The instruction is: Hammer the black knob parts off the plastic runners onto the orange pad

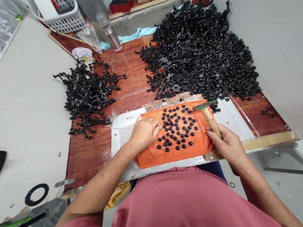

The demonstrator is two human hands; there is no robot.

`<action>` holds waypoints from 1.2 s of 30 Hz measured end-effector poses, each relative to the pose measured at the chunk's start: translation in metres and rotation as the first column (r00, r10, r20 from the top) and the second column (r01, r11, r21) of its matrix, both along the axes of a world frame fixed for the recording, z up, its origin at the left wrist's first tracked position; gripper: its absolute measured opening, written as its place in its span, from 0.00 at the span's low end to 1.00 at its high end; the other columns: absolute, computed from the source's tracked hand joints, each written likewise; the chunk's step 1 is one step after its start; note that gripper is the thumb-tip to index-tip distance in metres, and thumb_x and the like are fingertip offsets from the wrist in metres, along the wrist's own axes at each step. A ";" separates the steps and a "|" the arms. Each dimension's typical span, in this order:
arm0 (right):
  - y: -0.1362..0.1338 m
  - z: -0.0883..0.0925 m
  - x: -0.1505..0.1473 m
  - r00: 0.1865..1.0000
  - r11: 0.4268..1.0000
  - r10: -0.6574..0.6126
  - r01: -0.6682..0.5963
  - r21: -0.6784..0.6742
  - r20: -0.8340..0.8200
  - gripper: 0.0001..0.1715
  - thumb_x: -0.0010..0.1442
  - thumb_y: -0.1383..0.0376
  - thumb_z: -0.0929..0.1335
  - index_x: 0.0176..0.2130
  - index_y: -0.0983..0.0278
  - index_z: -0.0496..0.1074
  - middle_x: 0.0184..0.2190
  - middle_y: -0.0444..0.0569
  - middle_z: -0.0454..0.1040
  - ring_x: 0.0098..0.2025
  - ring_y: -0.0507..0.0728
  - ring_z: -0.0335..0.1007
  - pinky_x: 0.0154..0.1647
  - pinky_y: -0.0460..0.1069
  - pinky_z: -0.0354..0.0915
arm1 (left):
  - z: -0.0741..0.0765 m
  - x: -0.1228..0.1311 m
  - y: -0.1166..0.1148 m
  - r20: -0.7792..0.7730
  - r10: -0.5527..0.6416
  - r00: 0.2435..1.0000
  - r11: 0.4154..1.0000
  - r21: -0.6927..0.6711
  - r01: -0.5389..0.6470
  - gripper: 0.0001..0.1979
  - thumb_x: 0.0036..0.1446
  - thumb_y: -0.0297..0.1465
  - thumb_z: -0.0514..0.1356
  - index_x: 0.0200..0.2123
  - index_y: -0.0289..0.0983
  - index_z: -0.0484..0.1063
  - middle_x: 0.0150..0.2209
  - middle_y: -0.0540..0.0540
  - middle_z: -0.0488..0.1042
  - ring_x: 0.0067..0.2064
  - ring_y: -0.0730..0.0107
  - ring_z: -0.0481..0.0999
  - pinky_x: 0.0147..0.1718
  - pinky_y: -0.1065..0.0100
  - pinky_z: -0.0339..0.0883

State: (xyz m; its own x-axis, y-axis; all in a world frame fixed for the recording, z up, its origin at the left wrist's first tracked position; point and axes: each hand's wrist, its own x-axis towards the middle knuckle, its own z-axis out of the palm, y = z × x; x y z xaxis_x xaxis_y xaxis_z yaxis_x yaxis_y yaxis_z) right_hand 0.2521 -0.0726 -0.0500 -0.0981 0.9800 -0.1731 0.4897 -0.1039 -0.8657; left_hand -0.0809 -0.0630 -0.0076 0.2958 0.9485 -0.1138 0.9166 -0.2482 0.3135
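On the table before me lies an orange cloth (pixel 147 157) with several small round black pieces (pixel 184 146) spread over it. My right hand (pixel 227 141) grips the wooden handle of a hammer (pixel 211 121), whose dark head with a green edge is above the cloth's right side. At the left edge of the black pieces is my left hand (pixel 146 131), resting on the cloth with its fingers curled together. Whatever its fingertips may pinch is too small or hidden to make out.
A large heap of black plastic parts (pixel 205 50) covers the table's back right. A smaller heap of branching black parts (pixel 87 93) lies at the left. Behind stand a steel flask (pixel 112 36) and a grey plastic basket (pixel 66 21). Pale panels flank both sides.
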 end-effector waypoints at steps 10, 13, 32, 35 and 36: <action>0.001 -0.003 0.001 0.998 0.999 -0.037 0.035 -0.041 -0.052 0.20 0.66 0.48 0.70 0.47 0.60 0.78 0.29 0.43 0.73 0.29 0.54 0.63 0.29 0.48 0.60 | 0.006 -0.019 -0.015 0.146 0.095 0.985 0.982 0.150 -0.117 0.09 0.70 0.30 0.58 0.40 0.40 0.79 0.40 0.47 0.84 0.44 0.61 0.81 0.47 0.58 0.64; 0.002 -0.001 0.000 0.997 0.997 -0.041 0.036 -0.075 -0.069 0.20 0.65 0.48 0.71 0.47 0.60 0.78 0.26 0.41 0.70 0.26 0.54 0.60 0.26 0.48 0.58 | 0.005 -0.021 -0.033 0.253 -0.010 0.967 0.994 0.105 -0.017 0.07 0.69 0.30 0.60 0.39 0.40 0.80 0.38 0.48 0.84 0.40 0.65 0.82 0.44 0.62 0.67; 0.003 -0.007 0.000 0.987 0.998 -0.030 0.020 -0.062 -0.155 0.21 0.65 0.48 0.70 0.46 0.61 0.78 0.31 0.44 0.74 0.30 0.55 0.64 0.29 0.48 0.59 | 0.021 0.015 -0.013 0.053 0.069 0.996 0.993 0.088 -0.074 0.09 0.65 0.27 0.58 0.35 0.40 0.78 0.35 0.48 0.85 0.38 0.62 0.82 0.42 0.59 0.63; 0.003 -0.007 0.000 0.987 0.997 -0.033 0.021 -0.080 -0.155 0.20 0.64 0.48 0.71 0.46 0.60 0.78 0.29 0.42 0.72 0.28 0.54 0.61 0.29 0.49 0.60 | 0.020 0.017 -0.003 0.013 0.058 0.998 0.993 0.097 -0.059 0.09 0.66 0.28 0.58 0.37 0.40 0.79 0.38 0.47 0.86 0.41 0.60 0.82 0.45 0.58 0.64; 0.004 -0.007 0.001 0.987 0.996 -0.034 0.021 -0.085 -0.155 0.20 0.64 0.48 0.71 0.46 0.60 0.78 0.29 0.42 0.71 0.28 0.54 0.61 0.28 0.49 0.60 | 0.019 0.018 -0.001 -0.001 0.043 0.999 0.995 0.086 -0.042 0.09 0.66 0.28 0.58 0.37 0.41 0.80 0.39 0.46 0.86 0.41 0.59 0.82 0.45 0.58 0.64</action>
